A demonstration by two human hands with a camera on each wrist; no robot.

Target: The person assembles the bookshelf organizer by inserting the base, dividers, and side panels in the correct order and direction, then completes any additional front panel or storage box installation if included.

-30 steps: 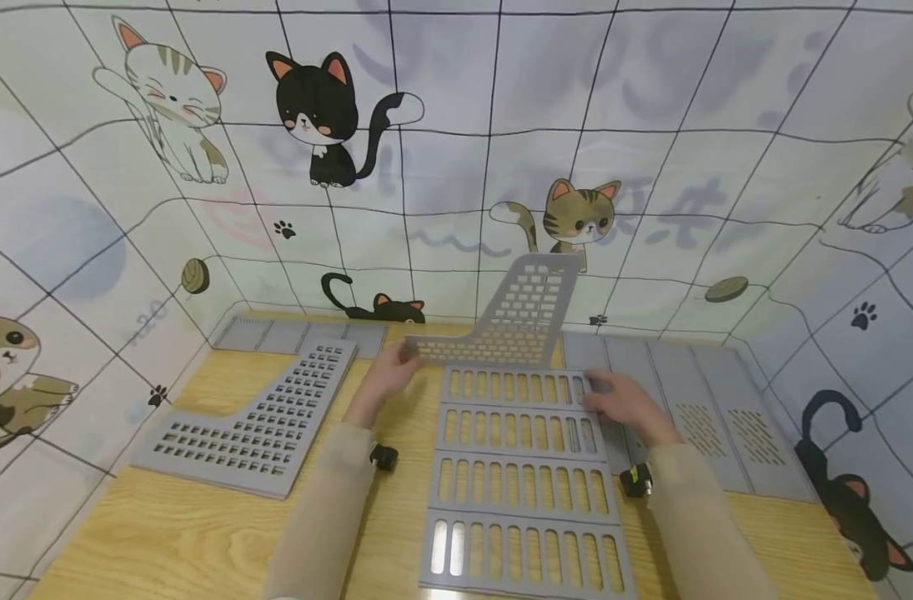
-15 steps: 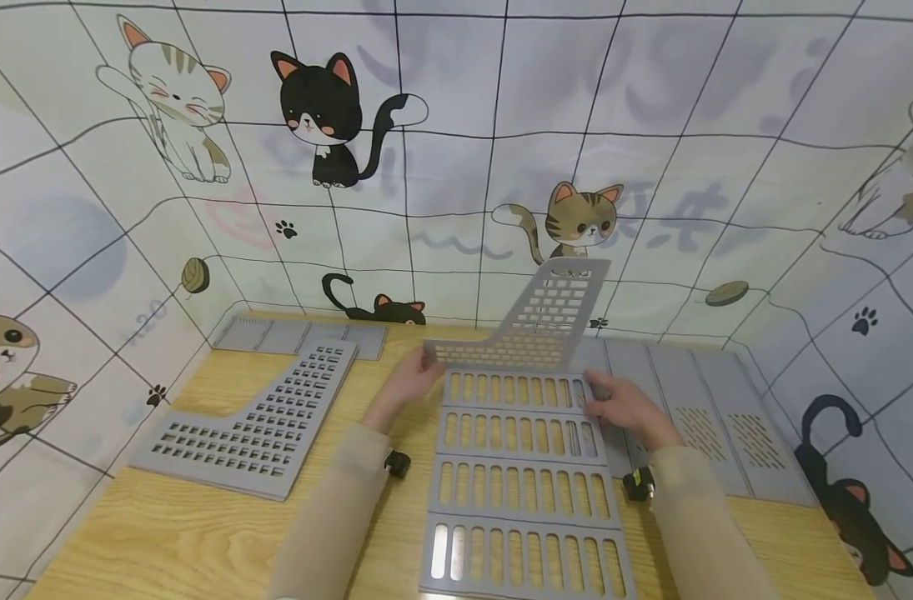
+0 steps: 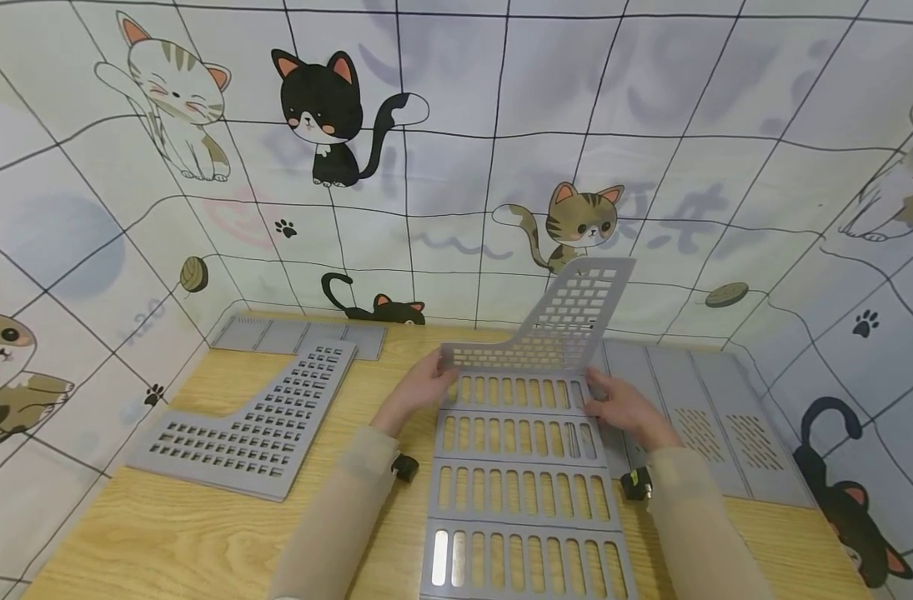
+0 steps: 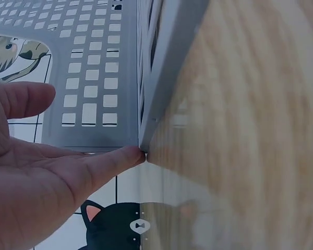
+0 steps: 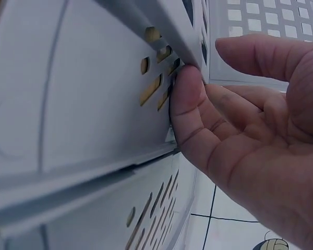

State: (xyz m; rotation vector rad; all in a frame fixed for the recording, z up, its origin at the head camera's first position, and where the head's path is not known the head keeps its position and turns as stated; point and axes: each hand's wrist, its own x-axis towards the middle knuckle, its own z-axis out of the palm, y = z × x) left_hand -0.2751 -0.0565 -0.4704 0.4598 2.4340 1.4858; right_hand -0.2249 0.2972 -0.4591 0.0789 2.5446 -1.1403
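Note:
A grey L-shaped panel with a grid of holes [image 3: 603,317] stands upright along the far edge of grey slotted panels [image 3: 524,518] lying on the table. My left hand [image 3: 422,385] is at its low left end; in the left wrist view the fingers lie nearly straight against the corner, with the thumb [image 4: 28,99] held apart. My right hand [image 3: 629,408] is at the right side of the slotted panels. In the right wrist view its slightly bent fingers [image 5: 190,94] touch the panel edge, and the thumb is raised clear. Some fingertips are hidden.
A second L-shaped perforated panel [image 3: 231,421] lies flat at left. Grey panels [image 3: 283,337] lie at the back left, and more [image 3: 666,375] lie at right beside my right hand. Cat-printed cloth [image 3: 456,167] hangs behind the wood-grain table [image 3: 201,533].
The upright L-shaped panel has slid to the right, with my left hand moving along at its left end. My right hand has stayed almost still at the slotted panels.

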